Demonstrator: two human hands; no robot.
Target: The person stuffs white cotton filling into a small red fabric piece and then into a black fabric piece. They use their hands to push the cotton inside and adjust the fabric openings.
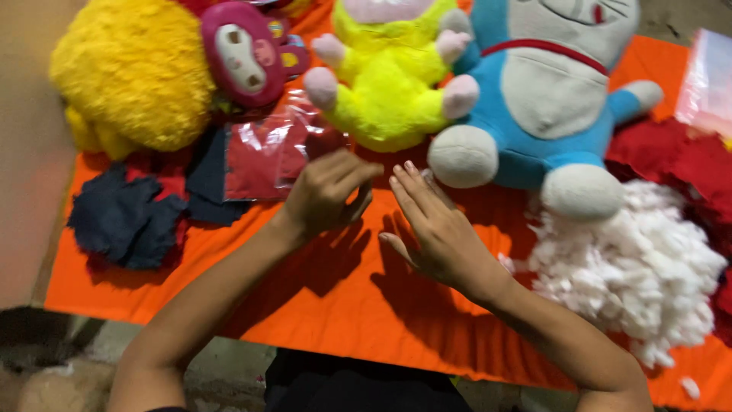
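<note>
My left hand (326,192) hovers over the orange cloth (320,297) with its fingers curled and pinched together; I see nothing in it. My right hand (432,229) is beside it, fingers stretched flat and apart, empty, its fingertips close to the foot of a blue and white plush toy (545,99). A clear plastic bag holding red material (267,152) lies just beyond my left hand. A neon yellow plush toy (389,76) with pink paws sits behind both hands.
A heap of white stuffing (633,267) lies at the right. Dark blue fabric scraps (126,217) lie at the left, red fabric (679,156) at the far right. A big yellow fluffy toy (130,72) and a magenta toy (244,53) stand at the back left.
</note>
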